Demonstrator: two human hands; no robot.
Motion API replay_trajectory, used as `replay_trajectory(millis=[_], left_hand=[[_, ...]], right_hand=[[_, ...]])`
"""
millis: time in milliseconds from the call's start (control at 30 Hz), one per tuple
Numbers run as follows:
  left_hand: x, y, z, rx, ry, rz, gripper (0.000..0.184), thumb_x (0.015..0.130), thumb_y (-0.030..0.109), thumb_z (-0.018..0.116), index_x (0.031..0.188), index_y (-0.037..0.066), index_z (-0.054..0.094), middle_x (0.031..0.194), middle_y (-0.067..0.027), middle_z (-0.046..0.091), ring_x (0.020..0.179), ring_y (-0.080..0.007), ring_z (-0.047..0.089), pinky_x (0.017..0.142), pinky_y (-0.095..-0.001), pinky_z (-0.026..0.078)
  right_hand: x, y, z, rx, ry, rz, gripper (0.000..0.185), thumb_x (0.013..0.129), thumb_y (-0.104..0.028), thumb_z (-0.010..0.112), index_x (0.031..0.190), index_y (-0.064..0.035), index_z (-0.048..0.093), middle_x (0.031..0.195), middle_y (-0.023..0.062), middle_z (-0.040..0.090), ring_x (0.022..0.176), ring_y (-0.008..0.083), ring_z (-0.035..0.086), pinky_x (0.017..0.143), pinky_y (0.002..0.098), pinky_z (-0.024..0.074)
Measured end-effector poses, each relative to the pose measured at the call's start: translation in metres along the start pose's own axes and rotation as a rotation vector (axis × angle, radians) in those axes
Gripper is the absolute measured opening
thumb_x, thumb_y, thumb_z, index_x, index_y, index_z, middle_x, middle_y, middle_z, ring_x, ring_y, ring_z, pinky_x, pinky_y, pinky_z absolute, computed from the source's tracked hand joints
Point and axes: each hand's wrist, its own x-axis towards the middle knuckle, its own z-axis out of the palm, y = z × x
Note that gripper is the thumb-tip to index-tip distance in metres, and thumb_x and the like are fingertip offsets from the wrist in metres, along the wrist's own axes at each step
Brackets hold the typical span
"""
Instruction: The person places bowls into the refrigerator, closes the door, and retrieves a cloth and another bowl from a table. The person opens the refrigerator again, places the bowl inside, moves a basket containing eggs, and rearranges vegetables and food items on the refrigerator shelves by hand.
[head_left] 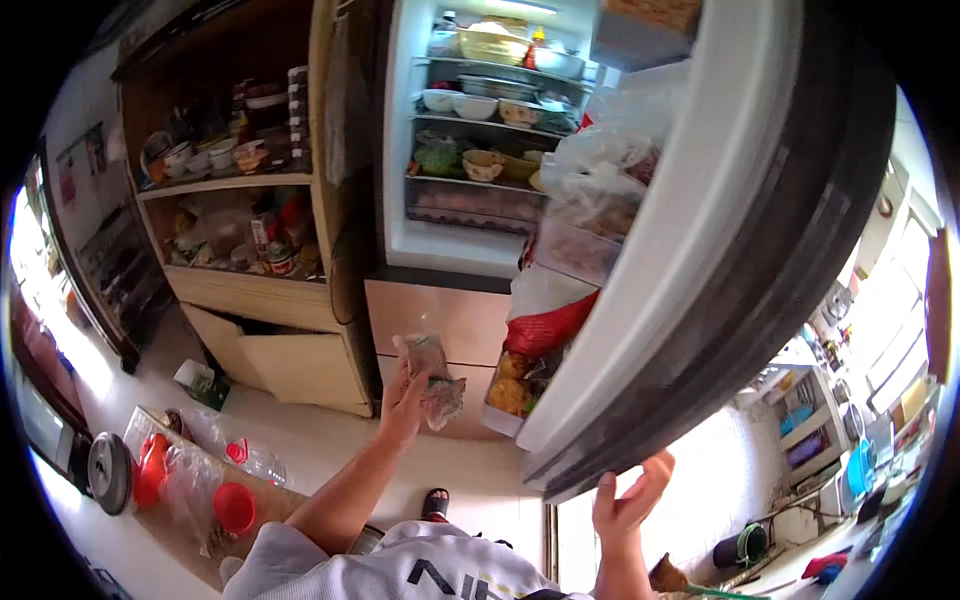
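My left hand point(402, 402) is closed on a clear plastic bag point(438, 385) with something I cannot make out inside, held in front of the lower drawers point(450, 318) of a fridge. The upper fridge door point(700, 240) stands wide open, its shelves full of bags and produce. At the door's bottom edge is my right hand point(630, 500), fingers apart and bent, near or touching the edge. Bowls, a green vegetable point(438, 155) and bottles fill the lit shelves inside.
A wooden cabinet point(235, 290) with dishes and jars stands left of the fridge. At lower left, a low table holds a red cup point(234, 508), a plastic bottle point(262, 463) and bags. A dark green bucket point(742, 546) is at lower right.
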Motion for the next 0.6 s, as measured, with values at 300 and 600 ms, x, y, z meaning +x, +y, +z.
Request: replay_trajectory(millis=[300,600], left_hand=[[0.024,-0.027,0.028,0.476,-0.133,0.301,0.039,0.104,0.022,0.054,0.134,-0.002,0.057,0.154,-0.0165,0.04,0.142,-0.0287,0.038,0.112,-0.0386,0.034],[0.087,-0.008,0.032,0.704,-0.356,0.387,0.031,0.102,0.023,0.054,0.113,-0.004,0.064,0.148,-0.0245,0.041,0.135,-0.0389,0.043,0.108,-0.0425,0.037]], right_hand=[[-0.017,0.063,-0.045,0.141,0.548,0.645,0.058,0.099,-0.036,0.057,0.143,-0.0021,0.038,0.132,0.0125,0.047,0.122,0.0213,0.043,0.108,0.0349,0.0314],[-0.002,0.105,-0.046,-0.493,0.843,0.261,0.044,0.1,-0.034,0.052,0.129,-0.0026,0.046,0.134,0.0162,0.051,0.126,0.0289,0.048,0.108,0.0457,0.0362]])
